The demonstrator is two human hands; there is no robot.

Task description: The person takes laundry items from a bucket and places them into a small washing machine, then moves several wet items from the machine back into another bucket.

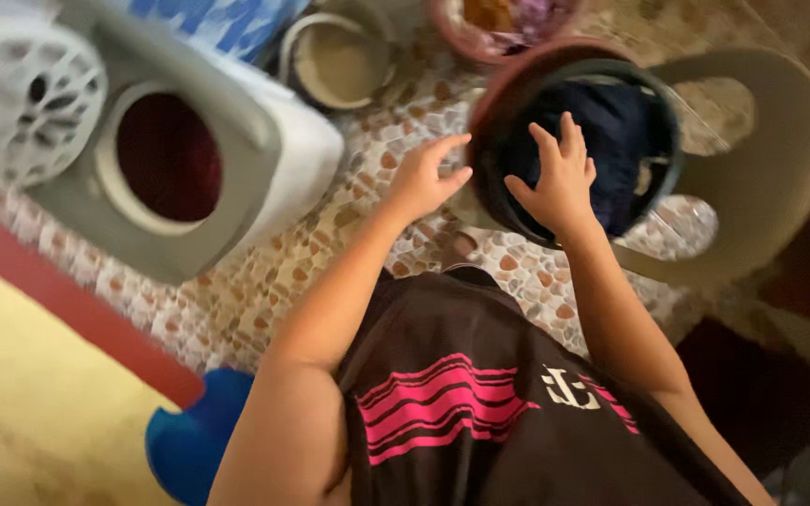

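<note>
Left hand: the left hand (421,178) hovers just beside the near rim of the basin, fingers loosely curled, grasping nothing.
Right hand: the right hand (558,180) lies spread on the dark cloth inside the basin, fingers splayed and pressing; whether any fold is pinched under the palm cannot be told.
Dark blue cloth: the dark blue cloth (625,131) sits bunched under and beyond the right hand's fingers; it fills most of the basin, looks heavy and limp, possibly wet, with a paler patch at the far side from the palm.
Basin: the round basin (508,94) has a dark inner wall and a reddish-brown outer rim; it stands on a pale plastic chair (771,178), which reaches out past the right hand.
Washing tub: a grey and white machine (199,215) with a round opening, dark red inside, stands well apart on the far side of the left hand.
Floor: pebble-pattern tiles (264,281) lie below both forearms.
Other vessels: a pale bucket (339,61) and a pinkish bowl (499,23) with mixed cloth stand beyond the fingertips.
Risk, tipping: in my judgement, a one-sided press on the cloth could rock the basin on the chair seat, since the left hand does not steady the rim.
Risk, dripping: if the cloth is soaked, lifting it in one lump could spill water on the tiles and make them slick.
</note>
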